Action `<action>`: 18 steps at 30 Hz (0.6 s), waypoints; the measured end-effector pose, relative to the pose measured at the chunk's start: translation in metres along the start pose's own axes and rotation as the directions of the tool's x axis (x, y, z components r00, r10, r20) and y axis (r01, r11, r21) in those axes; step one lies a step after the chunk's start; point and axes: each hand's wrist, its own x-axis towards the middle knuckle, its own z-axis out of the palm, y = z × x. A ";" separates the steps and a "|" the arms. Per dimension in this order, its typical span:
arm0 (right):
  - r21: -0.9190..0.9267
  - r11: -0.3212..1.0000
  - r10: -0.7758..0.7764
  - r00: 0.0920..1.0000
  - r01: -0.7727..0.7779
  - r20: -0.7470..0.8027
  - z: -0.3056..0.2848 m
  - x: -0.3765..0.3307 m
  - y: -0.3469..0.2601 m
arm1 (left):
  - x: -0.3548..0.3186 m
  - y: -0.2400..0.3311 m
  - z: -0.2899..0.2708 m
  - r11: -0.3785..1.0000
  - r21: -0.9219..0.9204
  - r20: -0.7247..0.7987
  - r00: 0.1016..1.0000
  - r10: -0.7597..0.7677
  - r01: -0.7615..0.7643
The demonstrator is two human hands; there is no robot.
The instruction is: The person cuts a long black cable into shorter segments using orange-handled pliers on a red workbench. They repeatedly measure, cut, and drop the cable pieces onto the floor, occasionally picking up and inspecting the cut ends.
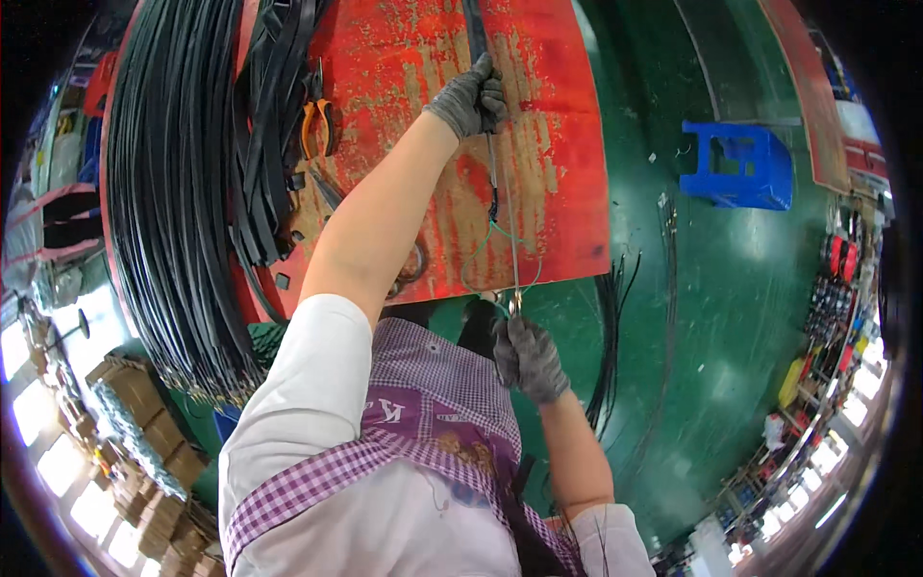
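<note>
Both gloved hands are closed: the left hand point(471, 99) grasps a black sleeve point(474, 31) above the far part of the red table point(577, 207), and the right hand point(531, 358), beyond the near edge, appears to grip the metal end of a thin grey rod point(512, 226). Inside the glove, the exact finger hold cannot be seen. From the left hand the rod runs almost straight to the right hand; beside it hangs a short dark cable point(493, 204), with a thin green cord point(468, 260) making a loose loop.

It seems that the step in hand is drawing the rod lengthwise through or along the sleeve. The next move probably calls for a firm left grip and a steady pull in line by the right hand.

The loose cord is the closest obstacle, because it could catch on the rod or at the table edge. To the left lie orange-handled pliers point(328, 128), flat black strips point(260, 144) and a thick bundle of black cables point(178, 173), all apart from the pulling line. More thin cables point(608, 332) hang at the right near corner, and a blue stool point(769, 173) stands on the green floor point(716, 317).
</note>
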 end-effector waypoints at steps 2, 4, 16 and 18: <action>0.142 0.989 0.030 0.999 -0.034 0.026 0.012 0.028 0.002 | -0.003 0.006 -0.001 0.999 0.026 0.007 0.999 -0.037 0.036; 0.213 0.977 0.030 1.000 -0.031 0.007 0.028 0.044 -0.003 | -0.008 0.012 -0.008 0.997 0.046 0.014 0.998 -0.066 0.065; 0.248 0.968 0.020 0.997 -0.039 0.078 0.051 0.095 -0.028 | -0.031 0.022 -0.020 0.991 0.130 -0.092 0.996 0.021 -0.009; 0.295 0.954 0.017 0.993 -0.051 0.118 0.051 0.109 -0.020 | -0.034 0.025 -0.023 0.992 0.129 -0.117 0.993 0.009 0.006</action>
